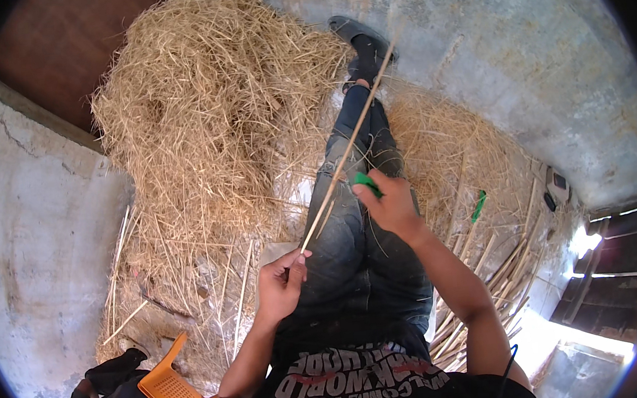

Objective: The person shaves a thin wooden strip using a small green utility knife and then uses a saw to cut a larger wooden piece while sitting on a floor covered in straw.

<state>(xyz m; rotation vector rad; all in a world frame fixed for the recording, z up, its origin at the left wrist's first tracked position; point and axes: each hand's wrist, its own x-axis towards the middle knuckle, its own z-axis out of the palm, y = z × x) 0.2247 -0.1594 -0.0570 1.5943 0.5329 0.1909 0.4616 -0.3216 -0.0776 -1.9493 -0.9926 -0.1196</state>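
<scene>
Left hand (pixel 279 286), right hand (pixel 392 204), one stick (pixel 352 139)

Left pinches the stick's near end; stick slants over the legs (pixel 395 268), far tip faint against the wall (pixel 517 56). Right clenches a green thing (pixel 368 184), mostly hidden in the fist; kind and contact with stick unclear.

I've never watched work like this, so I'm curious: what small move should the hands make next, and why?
Probably one short, careful stroke with the green object along the stick, away from the left hand. That hand pinches the stick's near end, while the right hand grips the green object close beside it, and a thin sliver shows alongside.
</scene>
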